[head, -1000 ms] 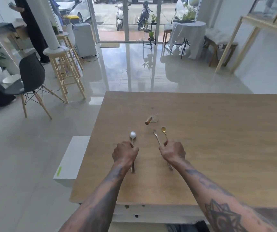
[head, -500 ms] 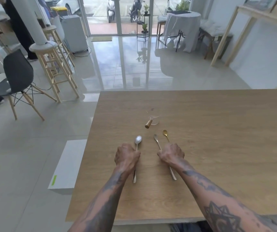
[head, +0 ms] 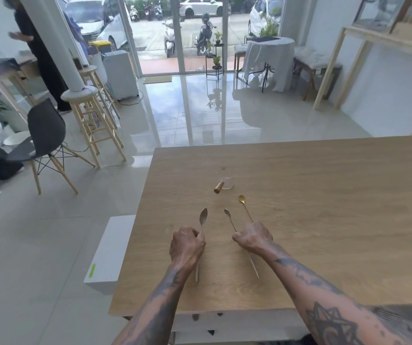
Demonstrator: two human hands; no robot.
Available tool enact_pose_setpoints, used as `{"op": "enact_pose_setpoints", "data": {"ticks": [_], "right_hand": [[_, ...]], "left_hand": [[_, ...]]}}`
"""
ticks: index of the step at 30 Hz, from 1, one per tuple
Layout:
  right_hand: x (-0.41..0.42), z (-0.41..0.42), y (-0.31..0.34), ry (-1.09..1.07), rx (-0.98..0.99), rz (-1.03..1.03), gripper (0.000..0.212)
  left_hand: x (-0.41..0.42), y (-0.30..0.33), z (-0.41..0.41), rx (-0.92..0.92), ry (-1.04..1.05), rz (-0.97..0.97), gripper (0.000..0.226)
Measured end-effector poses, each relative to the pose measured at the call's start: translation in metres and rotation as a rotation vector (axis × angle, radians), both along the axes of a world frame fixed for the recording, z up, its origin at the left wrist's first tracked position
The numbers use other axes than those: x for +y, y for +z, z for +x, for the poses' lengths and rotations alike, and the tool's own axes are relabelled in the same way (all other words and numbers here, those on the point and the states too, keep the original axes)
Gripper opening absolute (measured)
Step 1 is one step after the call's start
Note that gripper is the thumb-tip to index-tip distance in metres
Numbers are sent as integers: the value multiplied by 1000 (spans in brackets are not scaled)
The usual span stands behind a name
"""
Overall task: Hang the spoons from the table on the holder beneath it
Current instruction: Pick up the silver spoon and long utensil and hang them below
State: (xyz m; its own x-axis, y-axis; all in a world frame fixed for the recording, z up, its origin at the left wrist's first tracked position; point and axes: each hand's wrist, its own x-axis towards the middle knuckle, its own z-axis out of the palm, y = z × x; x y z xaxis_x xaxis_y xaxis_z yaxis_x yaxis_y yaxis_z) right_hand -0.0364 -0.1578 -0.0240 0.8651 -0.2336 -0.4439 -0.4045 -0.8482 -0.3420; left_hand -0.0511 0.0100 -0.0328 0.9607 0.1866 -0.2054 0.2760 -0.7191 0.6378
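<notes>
Gripping mid-handle, the left hand [head: 187,245] is closed around a silver spoon [head: 203,216] whose bowl points ahead of it, while the right hand [head: 253,239] is closed over two thinner spoons, one silver [head: 228,216] and one gold [head: 243,204], all low over the bench [head: 324,220]. These look light, stiff and slick, so the pair in the right hand could likely slide against each other; holding near the middle probably leaves the handle ends free for the holder, which is out of sight.
</notes>
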Motion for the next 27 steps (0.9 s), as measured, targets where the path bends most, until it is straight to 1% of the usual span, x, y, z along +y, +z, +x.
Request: {"op": "enact_pose_setpoints", "data": {"ticks": [5, 9, 13, 15, 17, 20, 27], "right_hand": [[-11, -13, 40, -57, -111, 259, 31], [-17, -34, 76, -77, -215, 411, 18], [-30, -68, 103, -51, -292, 534, 22], [-35, -91, 113, -32, -324, 570, 15], [-40, -113, 118, -26, -350, 587, 14], [-45, -148, 117, -1, -326, 588, 15], [-26, -204, 82, 41, -218, 604, 16]], "left_hand": [[-2, 24, -16, -47, 45, -92, 30], [-7, 52, -36, -133, 40, -163, 30], [-11, 82, -67, -224, 78, -239, 26], [-14, 95, -88, -257, 96, -266, 22], [-16, 105, -113, -280, 100, -274, 20], [-19, 109, -150, -287, 108, -297, 21], [-9, 73, -220, -232, 170, -343, 19]]}}
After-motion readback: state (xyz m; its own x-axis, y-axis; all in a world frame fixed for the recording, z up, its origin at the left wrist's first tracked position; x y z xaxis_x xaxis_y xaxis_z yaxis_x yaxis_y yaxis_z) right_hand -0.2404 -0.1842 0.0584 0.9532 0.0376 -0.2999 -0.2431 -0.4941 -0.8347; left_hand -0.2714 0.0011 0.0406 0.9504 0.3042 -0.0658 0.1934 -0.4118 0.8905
